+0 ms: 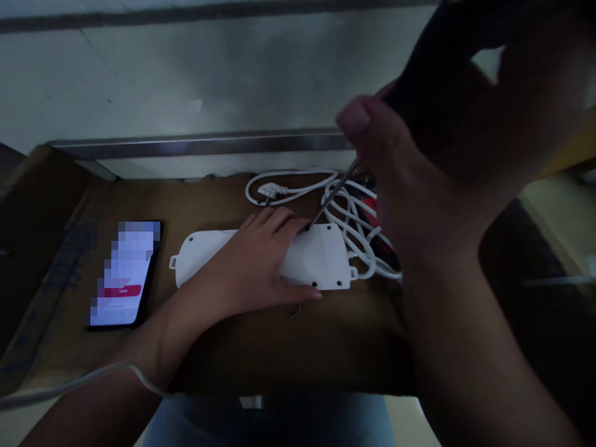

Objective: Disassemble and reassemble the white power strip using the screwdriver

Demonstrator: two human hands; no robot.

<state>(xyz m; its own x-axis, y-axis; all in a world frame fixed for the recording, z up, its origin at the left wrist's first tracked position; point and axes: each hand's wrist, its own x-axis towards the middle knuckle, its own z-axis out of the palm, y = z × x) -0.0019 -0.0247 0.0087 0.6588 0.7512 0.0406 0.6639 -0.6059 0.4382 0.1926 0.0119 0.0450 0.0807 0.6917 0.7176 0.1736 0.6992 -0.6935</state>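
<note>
Flat, left hand (pixel 254 261) presses power strip (pixel 321 257); right hand (pixel 419 161) grips screwdriver (pixel 333 195)

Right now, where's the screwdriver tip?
Head view, centre: screwdriver tip sits in a screw hole on the white power strip's far edge, beside the left hand's fingertips.

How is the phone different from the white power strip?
The phone is dark with a lit screen; the power strip is white, its screw holes showing. The phone lies untouched, while the left hand presses on the power strip and the right hand holds a screwdriver with its tip at one hole. The power strip has a white cord coiled beside it; the phone has none. Both lie flat on brown cardboard.
</note>
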